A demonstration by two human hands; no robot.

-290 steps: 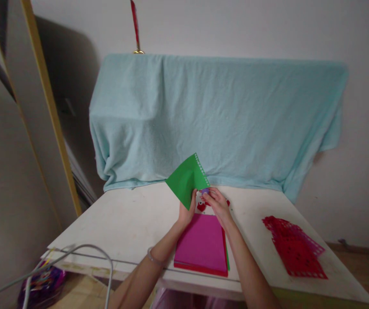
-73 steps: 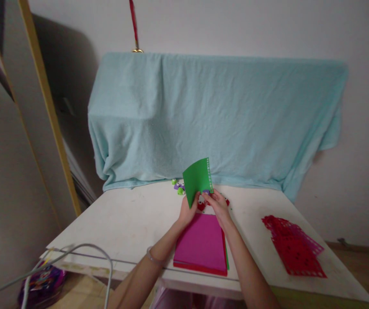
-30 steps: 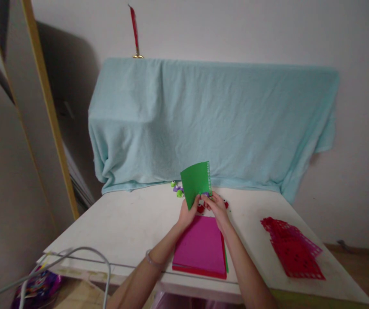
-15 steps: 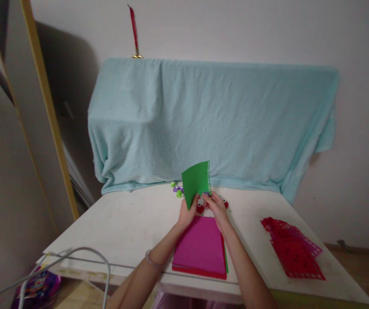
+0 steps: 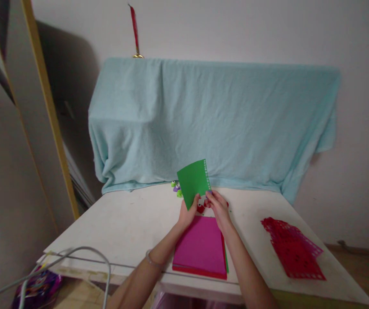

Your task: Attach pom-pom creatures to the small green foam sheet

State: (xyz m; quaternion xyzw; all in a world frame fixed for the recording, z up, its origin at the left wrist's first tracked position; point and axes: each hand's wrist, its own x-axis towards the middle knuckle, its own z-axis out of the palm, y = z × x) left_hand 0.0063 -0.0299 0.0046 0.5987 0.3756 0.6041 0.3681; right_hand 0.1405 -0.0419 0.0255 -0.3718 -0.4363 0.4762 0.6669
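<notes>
"One green sheet [image 5: 192, 180] is raised over the white worktop [image 5: 123, 227], correct?"

"Yes. The left hand [image 5: 189, 210] pinches it by the lower edge, with the thumb in front. A row of holes runs along its right edge."

"And what does the right hand [image 5: 218, 206] do?"

"It pinches a small purple piece [image 5: 209, 192] near the lower right corner of the sheet. The fingers cover most of it, so I cannot tell if it touches the sheet."

"What lies below?"

"A stack of sheets [image 5: 199, 244], magenta on top. Just behind it, a red piece [image 5: 200, 209] is partly hidden."
</notes>
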